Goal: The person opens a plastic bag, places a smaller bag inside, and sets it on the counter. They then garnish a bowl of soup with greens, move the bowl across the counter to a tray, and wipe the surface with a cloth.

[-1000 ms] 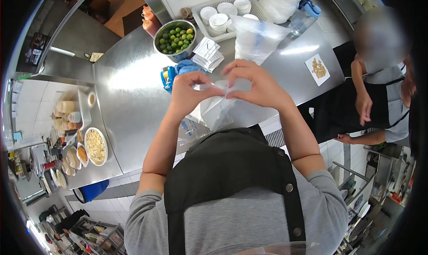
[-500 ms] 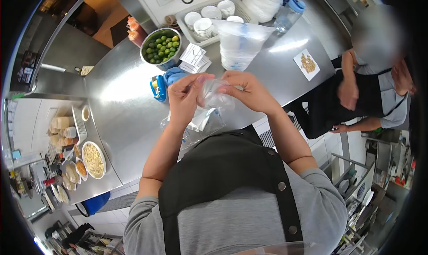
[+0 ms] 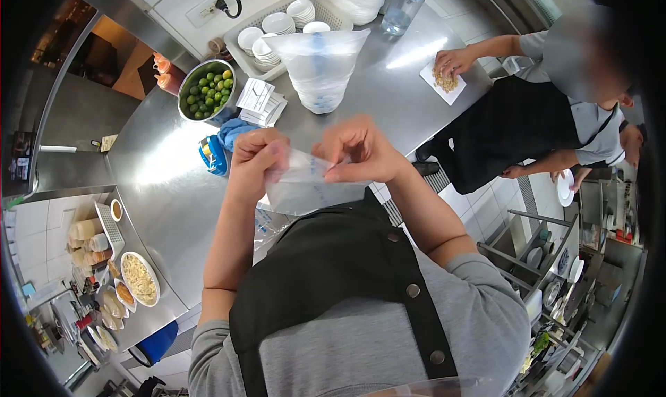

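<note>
A clear plastic bag (image 3: pixel 300 182) with faint blue print is stretched between my two hands, close to my apron. My left hand (image 3: pixel 258 159) pinches its upper left edge. My right hand (image 3: pixel 362 153) grips the upper right edge between thumb and fingers. Under and beside it, more clear plastic (image 3: pixel 267 225) lies at the table's front edge, partly hidden by my arm and apron. Beyond my hands stands a tall stack of translucent plastic bags (image 3: pixel 320 71) with a blue band.
On the steel table (image 3: pixel 163 189) are a bowl of green limes (image 3: pixel 207 90), paper slips (image 3: pixel 260 105), a blue dispenser (image 3: pixel 213 155) and a basket (image 3: pixel 239 53) of small white dishes. At right, a co-worker's hand (image 3: pixel 452 62) touches brown bits on white paper (image 3: pixel 433 78).
The bag, bunched between my hands before, is now spread out flat and hangs lower. My view has shifted right. The co-worker's hand has moved onto the brown bits.
</note>
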Demonstrator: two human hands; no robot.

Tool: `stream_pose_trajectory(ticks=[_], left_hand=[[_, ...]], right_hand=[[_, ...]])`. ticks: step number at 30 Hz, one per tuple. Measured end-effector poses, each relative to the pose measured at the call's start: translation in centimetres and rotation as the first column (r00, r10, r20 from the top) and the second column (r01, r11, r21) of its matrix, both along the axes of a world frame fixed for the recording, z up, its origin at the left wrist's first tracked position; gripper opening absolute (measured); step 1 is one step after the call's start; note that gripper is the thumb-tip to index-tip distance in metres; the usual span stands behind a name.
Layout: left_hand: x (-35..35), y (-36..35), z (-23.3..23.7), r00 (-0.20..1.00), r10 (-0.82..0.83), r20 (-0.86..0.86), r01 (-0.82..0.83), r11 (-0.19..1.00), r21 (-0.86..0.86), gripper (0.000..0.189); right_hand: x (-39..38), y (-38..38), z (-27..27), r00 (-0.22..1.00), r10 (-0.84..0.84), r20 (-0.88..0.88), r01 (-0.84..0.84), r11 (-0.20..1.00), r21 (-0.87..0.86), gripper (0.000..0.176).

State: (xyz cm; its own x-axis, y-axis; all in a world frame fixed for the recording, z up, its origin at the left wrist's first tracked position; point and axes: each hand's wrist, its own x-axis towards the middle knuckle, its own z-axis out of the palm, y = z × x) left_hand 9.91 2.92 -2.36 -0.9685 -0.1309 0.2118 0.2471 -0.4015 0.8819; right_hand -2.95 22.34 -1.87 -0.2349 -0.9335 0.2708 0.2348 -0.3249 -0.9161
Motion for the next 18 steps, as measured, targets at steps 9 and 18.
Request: stream_pose_trajectory(ticks=[9, 18], left_hand=[[-0.7, 1.3, -0.6, 0.999, 0.01, 0.042, -0.025, 0.927, 0.373, 0.036], [-1.4, -1.3, -1.5, 0.983, 0.118, 0.137, -0.127, 0.99, 0.061, 0.022]], right_hand=[[-0.9, 0.9, 2.2, 0.98, 0.189, -0.057, -0.178, 0.97, 0.165, 0.023], [-3.2, 1.0, 0.8, 0.953, -0.281, -0.114, 0.303, 0.899, 0.316, 0.018]])
